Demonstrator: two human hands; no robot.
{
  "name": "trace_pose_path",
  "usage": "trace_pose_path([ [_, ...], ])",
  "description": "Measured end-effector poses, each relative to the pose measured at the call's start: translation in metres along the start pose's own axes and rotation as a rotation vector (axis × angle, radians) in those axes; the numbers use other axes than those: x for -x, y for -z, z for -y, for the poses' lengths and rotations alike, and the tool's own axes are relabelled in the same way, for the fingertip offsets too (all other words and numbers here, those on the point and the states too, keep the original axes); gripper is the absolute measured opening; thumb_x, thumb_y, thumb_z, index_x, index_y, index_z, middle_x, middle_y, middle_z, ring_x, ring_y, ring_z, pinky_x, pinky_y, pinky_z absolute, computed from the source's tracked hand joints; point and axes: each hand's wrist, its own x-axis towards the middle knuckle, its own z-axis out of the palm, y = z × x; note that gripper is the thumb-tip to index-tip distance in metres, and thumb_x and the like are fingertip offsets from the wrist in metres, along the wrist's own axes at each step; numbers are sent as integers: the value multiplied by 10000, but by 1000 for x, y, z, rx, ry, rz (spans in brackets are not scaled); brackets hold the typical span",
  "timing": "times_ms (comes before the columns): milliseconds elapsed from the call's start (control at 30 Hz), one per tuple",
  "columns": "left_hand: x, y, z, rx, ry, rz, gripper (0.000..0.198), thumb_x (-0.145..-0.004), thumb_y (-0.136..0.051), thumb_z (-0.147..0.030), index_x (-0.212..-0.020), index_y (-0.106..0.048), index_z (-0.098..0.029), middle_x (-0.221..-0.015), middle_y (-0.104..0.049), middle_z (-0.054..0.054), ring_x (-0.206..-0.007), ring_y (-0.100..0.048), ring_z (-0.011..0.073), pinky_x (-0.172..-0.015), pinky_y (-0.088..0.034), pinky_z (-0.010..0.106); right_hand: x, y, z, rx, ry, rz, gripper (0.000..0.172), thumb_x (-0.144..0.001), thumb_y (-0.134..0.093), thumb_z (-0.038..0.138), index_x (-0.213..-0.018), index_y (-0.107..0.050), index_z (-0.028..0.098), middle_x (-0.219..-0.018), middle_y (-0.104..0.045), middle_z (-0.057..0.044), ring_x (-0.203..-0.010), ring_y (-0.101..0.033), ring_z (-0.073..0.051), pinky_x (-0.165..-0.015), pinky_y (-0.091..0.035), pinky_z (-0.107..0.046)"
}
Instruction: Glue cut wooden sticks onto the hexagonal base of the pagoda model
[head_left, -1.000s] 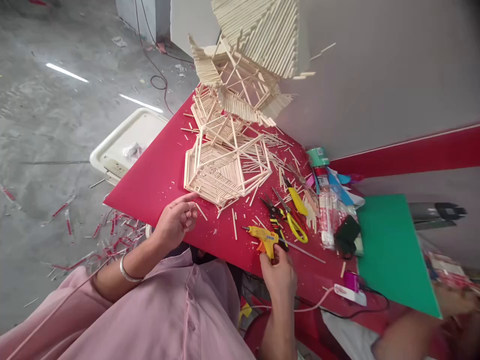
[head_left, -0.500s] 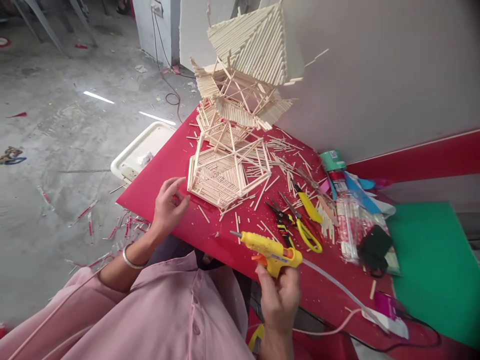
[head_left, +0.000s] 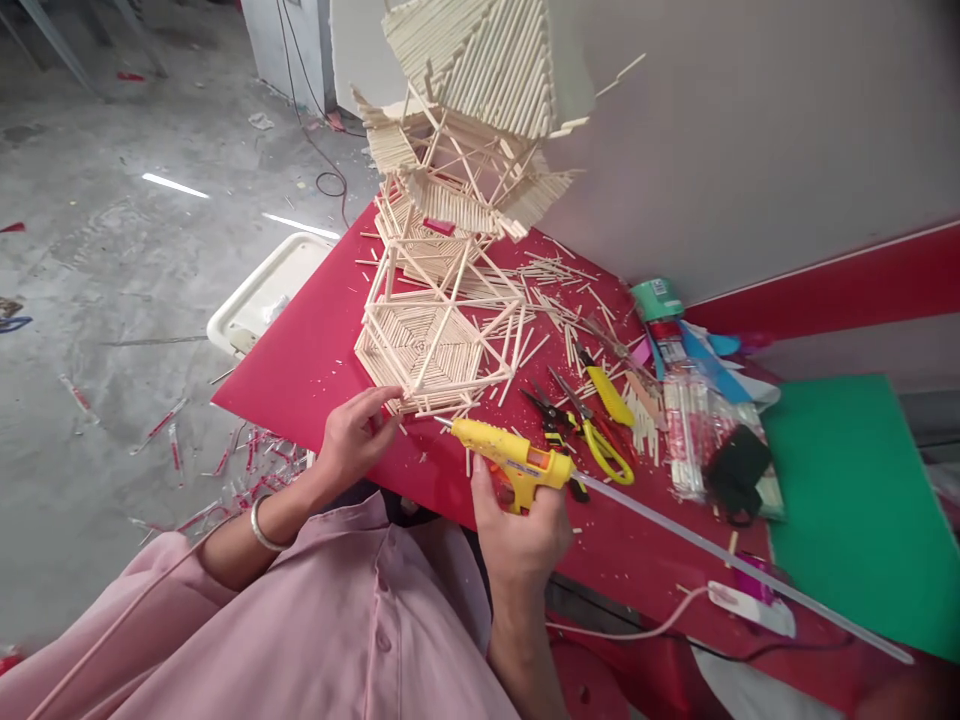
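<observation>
A hexagonal stick frame [head_left: 421,345], built of thin pale wooden sticks with a spiral-patterned base, rests on the red tabletop [head_left: 300,360]. My left hand [head_left: 358,432] is at its near corner, thumb and index finger closed about the edge; the exact contact is partly hidden. In my right hand [head_left: 525,530] is a yellow hot glue gun [head_left: 510,455], its nozzle pointing left at the frame's near edge, just short of it. A long clear glue stick [head_left: 735,565] sticks out of the gun's back. Behind the frame rises a tiered stick tower [head_left: 480,110] with slatted roofs.
Loose sticks [head_left: 559,275] lie right of the frame. Cutting pliers [head_left: 551,420], yellow-handled scissors [head_left: 604,450] and a yellow cutter [head_left: 607,390] are near the gun. Farther right are bagged sticks [head_left: 686,430] and a green board [head_left: 855,500]. A white tray [head_left: 240,300] stands left.
My left hand has moved to the frame's near corner and closed there. The frame appears turned. The glue gun has come left and closer to it, and its glue stick has swung into fuller view.
</observation>
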Motion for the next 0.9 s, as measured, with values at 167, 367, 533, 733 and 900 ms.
trace_pose_path([
  [167, 2, -4, -3, -13, -7, 14, 321, -657, -726, -161, -965, -769, -239, -770, -651, 18, -595, -488, 141, -670, -426, 260, -2, -5, -3, 96, 107, -37, 313, -784, -746, 449, -921, -648, 185, -719, -692, -72, -611, -677, -221, -572, -546, -325],
  [367, 1, -2, 0, -81, -68, 41, 302, -705, -687, -177, -991, -763, -238, -869, -702, 54, -665, -557, 163, -702, -462, 272, -6, -7, -4, 180, 151, -38, 261, -814, -701, 380, -959, -633, 174, -727, -689, -72, -596, -656, -218, -555, -513, -324],
  [533, 1, -1, 3, -137, -114, 62, 320, -730, -648, -157, -1024, -751, -232, -1034, -725, 77, -637, -563, 134, -694, -477, 266, -5, -8, -7, 202, 155, -22, 205, -816, -683, 369, -907, -623, 196, -653, -642, -37, -541, -604, -201, -531, -465, -317],
  [733, 1, -1, 3, -134, -160, 42, 312, -729, -657, -131, -1008, -760, -224, -952, -737, 74, -764, -651, 178, -741, -504, 274, -3, -8, -11, 230, 181, -17, 229, -803, -684, 359, -941, -638, 182, -683, -643, -51, -561, -610, -208, -544, -475, -319],
  [900, -1, -3, 12, -228, -379, 8, 273, -797, -604, -141, -1037, -725, -188, -991, -752, 69, -595, -595, 97, -604, -494, 216, -3, -10, -13, 290, 210, -39, 269, -798, -686, 382, -941, -629, 162, -675, -636, -33, -569, -627, -195, -533, -478, -287],
])
